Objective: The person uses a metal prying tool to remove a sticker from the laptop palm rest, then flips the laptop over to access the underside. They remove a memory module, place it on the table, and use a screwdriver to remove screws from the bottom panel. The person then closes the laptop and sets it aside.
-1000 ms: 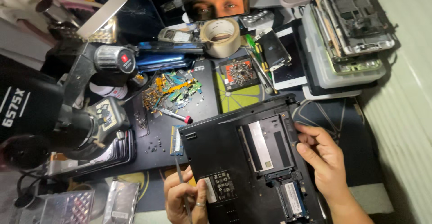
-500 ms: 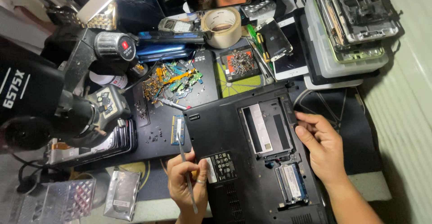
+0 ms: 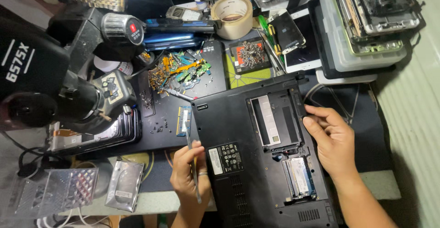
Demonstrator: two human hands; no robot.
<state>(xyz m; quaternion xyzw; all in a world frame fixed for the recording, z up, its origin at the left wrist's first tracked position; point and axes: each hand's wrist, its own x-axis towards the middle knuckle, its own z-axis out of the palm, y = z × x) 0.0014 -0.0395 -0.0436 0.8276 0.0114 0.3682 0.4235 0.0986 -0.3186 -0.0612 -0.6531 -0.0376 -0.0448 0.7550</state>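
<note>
Both arms are bare, with no sleeves in sight. The left hand (image 3: 189, 175) has a thin silver ring on one finger. The right hand (image 3: 332, 138) wears no ring, and its nails are short.

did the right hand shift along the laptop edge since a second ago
Yes. The right hand slid up the laptop's right edge, from beside the small memory slot to beside the large open bay.
</note>
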